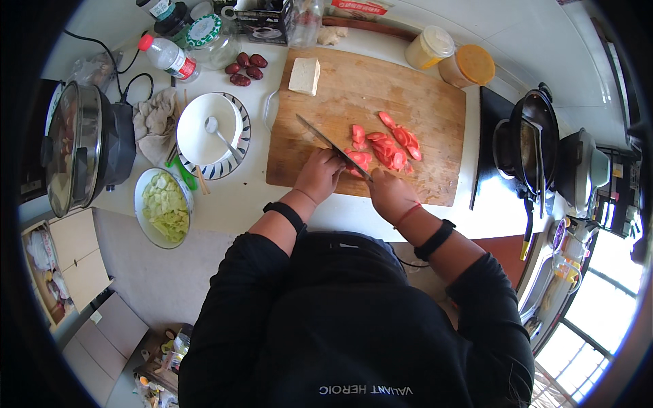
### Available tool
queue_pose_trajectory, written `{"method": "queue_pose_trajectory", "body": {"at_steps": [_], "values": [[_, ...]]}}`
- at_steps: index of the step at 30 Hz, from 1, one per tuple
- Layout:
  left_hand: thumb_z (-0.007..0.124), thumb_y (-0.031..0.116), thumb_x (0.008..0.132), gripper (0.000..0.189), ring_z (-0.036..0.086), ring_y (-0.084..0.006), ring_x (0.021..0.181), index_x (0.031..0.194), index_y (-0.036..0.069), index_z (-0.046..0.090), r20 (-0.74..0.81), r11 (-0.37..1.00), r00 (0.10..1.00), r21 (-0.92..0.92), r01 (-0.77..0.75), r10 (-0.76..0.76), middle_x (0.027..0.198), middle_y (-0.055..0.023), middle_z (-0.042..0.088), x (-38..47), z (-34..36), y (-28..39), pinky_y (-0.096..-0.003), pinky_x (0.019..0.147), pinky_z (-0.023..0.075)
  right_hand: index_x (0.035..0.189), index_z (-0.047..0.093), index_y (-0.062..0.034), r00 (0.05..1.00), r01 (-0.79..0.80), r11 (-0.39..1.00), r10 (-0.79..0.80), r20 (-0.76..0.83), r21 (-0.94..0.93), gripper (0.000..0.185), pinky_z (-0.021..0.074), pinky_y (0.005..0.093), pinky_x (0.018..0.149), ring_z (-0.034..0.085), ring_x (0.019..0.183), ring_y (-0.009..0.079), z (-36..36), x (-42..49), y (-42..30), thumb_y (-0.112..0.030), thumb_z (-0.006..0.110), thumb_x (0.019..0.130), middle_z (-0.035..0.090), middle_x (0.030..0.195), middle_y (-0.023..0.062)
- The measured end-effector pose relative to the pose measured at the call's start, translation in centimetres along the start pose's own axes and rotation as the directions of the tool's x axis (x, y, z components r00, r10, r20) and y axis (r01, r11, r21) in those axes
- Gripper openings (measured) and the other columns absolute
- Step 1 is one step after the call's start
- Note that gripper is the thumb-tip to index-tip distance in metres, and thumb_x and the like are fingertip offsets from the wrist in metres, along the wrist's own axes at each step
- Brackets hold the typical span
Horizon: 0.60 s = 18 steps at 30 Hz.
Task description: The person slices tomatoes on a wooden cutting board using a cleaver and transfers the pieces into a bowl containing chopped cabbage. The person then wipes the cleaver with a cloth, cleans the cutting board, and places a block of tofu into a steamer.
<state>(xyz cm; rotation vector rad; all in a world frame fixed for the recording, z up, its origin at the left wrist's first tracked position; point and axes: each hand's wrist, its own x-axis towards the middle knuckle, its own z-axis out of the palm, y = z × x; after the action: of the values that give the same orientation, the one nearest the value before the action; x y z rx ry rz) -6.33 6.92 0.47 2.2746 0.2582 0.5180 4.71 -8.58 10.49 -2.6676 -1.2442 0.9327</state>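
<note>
My right hand (pixel 390 194) grips the handle of a kitchen knife (pixel 326 140), whose blade slants up and left over the wooden cutting board (pixel 428 107). Just left of the blade, my left hand (pixel 320 173) has its fingers curled at the board's near edge; whether they pinch a piece is hidden. Red-orange sliced carrot (pixel 390 152) lies in loose piles right of the knife, with more slices beside the blade. A pale block of tofu (pixel 304 76) rests at the board's far left corner.
Left of the board are a white bowl (pixel 196 130) with a spoon on a patterned plate (pixel 246 137), a bowl of chopped cabbage (pixel 166 209), red dates (pixel 247 69) and an electric pot (pixel 81 148). Two lidded jars (pixel 431 48) stand behind the board; a wok (pixel 533 137) is at right.
</note>
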Motion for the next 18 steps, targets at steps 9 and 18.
{"method": "queue_pose_trajectory", "body": {"at_steps": [9, 18], "values": [[0.065, 0.003, 0.081, 0.010, 0.057, -0.0345, 0.090, 0.090, 0.007, 0.067, 0.008, 1.000, 1.000, 0.006, -0.010, 0.010, 0.095, -0.0116, 0.062, 0.1, -0.8, 0.0, -0.0419, 0.080, 0.0487, 0.103, 0.055, -0.0019, 1.000, 0.006, 1.000, -0.006, 0.009, 0.019, 0.024, 0.0534, 0.0476, 0.075, 0.067, 0.090, 0.0383, -0.3, 1.4, -0.7, -0.023, 0.046, 0.096, 0.066, 0.098, 0.0228], [0.062, 0.004, 0.082, 0.009, 0.057, -0.0336, 0.089, 0.090, 0.006, 0.066, -0.005, 0.999, 1.000, 0.021, -0.024, 0.024, 0.091, -0.0112, 0.062, -0.1, -0.4, 0.0, -0.0409, 0.081, 0.0498, 0.094, 0.053, -0.0049, 0.989, 0.042, 0.999, -0.041, -0.144, 0.003, 0.024, 0.0513, 0.0508, 0.065, 0.065, 0.074, 0.0398, -0.9, -1.9, 0.0, -0.029, 0.053, 0.096, 0.065, 0.084, 0.0184]]}}
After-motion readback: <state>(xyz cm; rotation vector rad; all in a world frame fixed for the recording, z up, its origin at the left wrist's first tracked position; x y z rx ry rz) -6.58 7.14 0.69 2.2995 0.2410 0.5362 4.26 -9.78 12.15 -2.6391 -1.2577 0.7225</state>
